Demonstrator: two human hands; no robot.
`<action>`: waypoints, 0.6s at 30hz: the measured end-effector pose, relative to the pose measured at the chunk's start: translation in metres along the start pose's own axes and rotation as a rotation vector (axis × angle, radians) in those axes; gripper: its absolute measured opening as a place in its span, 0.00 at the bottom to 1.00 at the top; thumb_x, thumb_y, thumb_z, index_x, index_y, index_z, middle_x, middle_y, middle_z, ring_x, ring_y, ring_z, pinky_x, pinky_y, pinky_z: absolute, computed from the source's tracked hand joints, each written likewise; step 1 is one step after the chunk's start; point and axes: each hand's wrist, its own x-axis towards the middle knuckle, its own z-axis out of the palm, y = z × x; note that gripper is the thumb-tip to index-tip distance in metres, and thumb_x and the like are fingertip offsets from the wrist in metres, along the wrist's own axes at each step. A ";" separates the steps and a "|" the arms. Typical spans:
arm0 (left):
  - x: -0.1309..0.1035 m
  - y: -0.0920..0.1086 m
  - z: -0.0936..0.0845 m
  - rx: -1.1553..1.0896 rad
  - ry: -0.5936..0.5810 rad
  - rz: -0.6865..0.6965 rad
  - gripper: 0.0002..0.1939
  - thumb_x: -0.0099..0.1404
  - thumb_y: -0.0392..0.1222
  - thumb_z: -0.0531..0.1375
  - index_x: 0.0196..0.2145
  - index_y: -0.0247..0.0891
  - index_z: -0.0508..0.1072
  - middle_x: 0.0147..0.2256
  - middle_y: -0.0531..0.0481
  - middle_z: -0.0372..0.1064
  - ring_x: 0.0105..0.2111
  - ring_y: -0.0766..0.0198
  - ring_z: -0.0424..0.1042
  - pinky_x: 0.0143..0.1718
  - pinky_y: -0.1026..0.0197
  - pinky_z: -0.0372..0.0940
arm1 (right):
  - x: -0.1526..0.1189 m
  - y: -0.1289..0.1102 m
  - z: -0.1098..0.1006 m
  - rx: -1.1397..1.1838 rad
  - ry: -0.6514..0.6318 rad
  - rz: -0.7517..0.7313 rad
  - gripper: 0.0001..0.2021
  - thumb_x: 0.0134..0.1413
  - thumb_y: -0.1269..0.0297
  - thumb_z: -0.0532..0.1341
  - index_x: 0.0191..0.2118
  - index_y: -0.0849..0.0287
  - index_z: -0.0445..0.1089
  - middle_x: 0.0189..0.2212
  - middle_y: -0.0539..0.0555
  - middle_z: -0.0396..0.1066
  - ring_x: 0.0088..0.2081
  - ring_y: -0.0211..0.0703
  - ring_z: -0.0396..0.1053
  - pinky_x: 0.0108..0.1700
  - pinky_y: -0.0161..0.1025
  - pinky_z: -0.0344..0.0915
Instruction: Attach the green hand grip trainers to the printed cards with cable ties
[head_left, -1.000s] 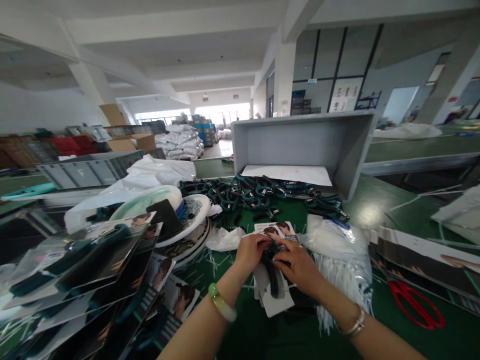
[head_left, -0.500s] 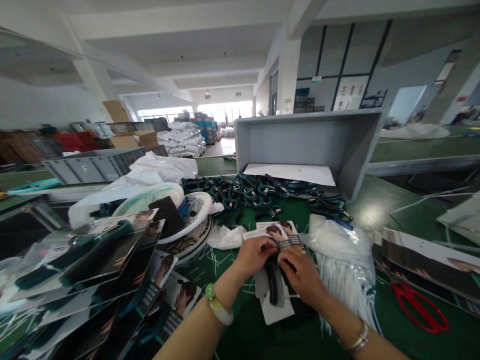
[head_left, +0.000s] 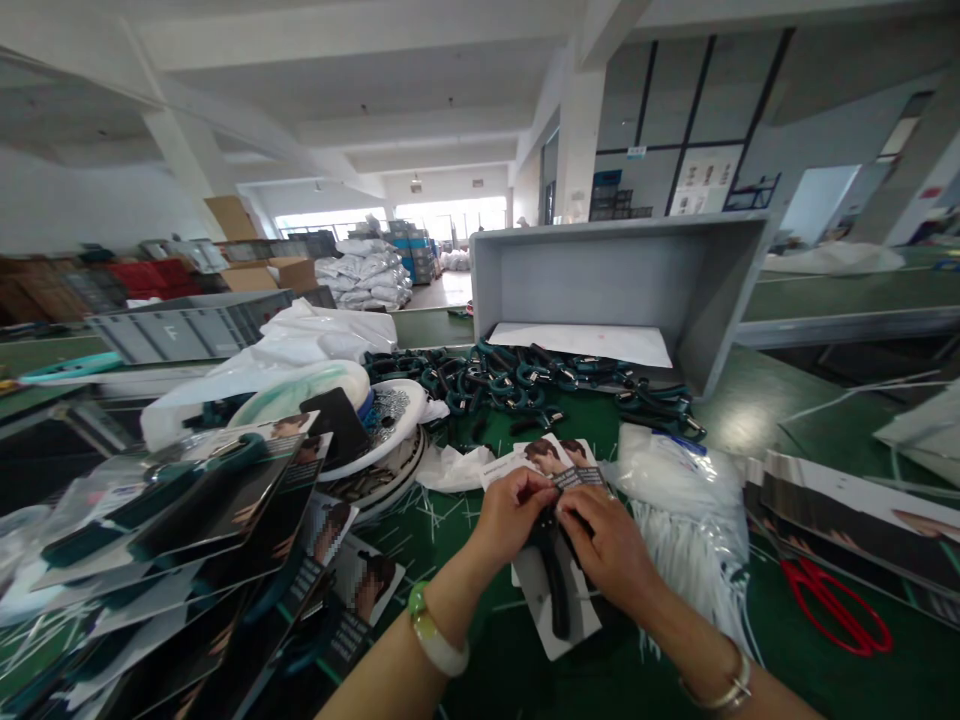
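Observation:
My left hand [head_left: 514, 515] and my right hand [head_left: 609, 545] meet over a printed backing card [head_left: 566, 642] near the bench's front. A hand tool with a dark curved handle [head_left: 556, 590] lies along that card; the fingers cover its head. My left fingers are closed in a pinch at the head. Close beside them, my right fingers are pinched too, and what they grip is hidden. A second printed card [head_left: 577, 452] shows behind the first. To the right of my right hand is a bag of white cable ties [head_left: 686, 530].
Similar tools [head_left: 517, 375] are heaped before a tipped grey bin [head_left: 585, 275]. Carded tools [head_left: 217, 510] are piled at left, near a white dish of small metal parts [head_left: 394, 415]. Red-handled scissors [head_left: 840, 610] and stacked cards [head_left: 862, 520] lie at right.
The lower ends of the card and the tool's handle have swung slightly right and toward me. Both hands stay pinched at nearly the same spot.

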 end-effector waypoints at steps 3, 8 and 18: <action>-0.004 -0.006 -0.002 0.208 -0.011 0.041 0.04 0.55 0.34 0.59 0.28 0.35 0.75 0.27 0.51 0.73 0.29 0.66 0.70 0.32 0.65 0.62 | 0.001 0.003 0.003 0.088 -0.021 0.042 0.07 0.55 0.66 0.52 0.30 0.57 0.66 0.33 0.55 0.67 0.38 0.45 0.64 0.42 0.42 0.59; -0.009 -0.006 -0.005 0.488 -0.069 0.149 0.07 0.57 0.33 0.58 0.30 0.40 0.77 0.29 0.52 0.74 0.32 0.63 0.70 0.34 0.64 0.61 | -0.002 0.009 0.009 0.218 -0.024 0.154 0.06 0.53 0.63 0.55 0.30 0.57 0.67 0.36 0.55 0.67 0.42 0.45 0.64 0.46 0.43 0.59; -0.009 -0.009 -0.005 0.483 -0.096 0.179 0.09 0.58 0.34 0.57 0.32 0.42 0.77 0.32 0.52 0.75 0.34 0.64 0.71 0.36 0.65 0.62 | -0.002 0.007 0.008 0.303 -0.076 0.240 0.07 0.50 0.62 0.56 0.27 0.58 0.67 0.34 0.54 0.68 0.39 0.45 0.66 0.45 0.43 0.60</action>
